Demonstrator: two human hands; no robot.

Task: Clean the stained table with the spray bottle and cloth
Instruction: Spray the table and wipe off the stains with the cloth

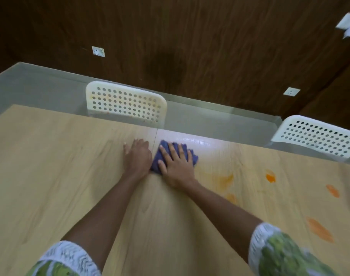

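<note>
Table [70,176]: pale wood-grain top, orange stains [319,230] on its right side.
Cloth [162,156]: blue, near the far edge.
Right hand [176,164]: fingers spread flat, pressing the cloth.
Left hand [137,156]: flat on the table beside it.
Room: two white perforated chairs [126,102], dark wood-panelled wall [190,36].

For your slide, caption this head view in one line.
Right hand presses a purple cloth on the pale wooden table, left hand flat beside it, orange stains remaining.

Just the one camera here, strapped to the person's head, looking forward and steeply down over the worktop [50,176]. It sits close above both outstretched arms, facing the far edge, two white chairs [126,102] and the dark wood wall [190,36] behind.
</note>
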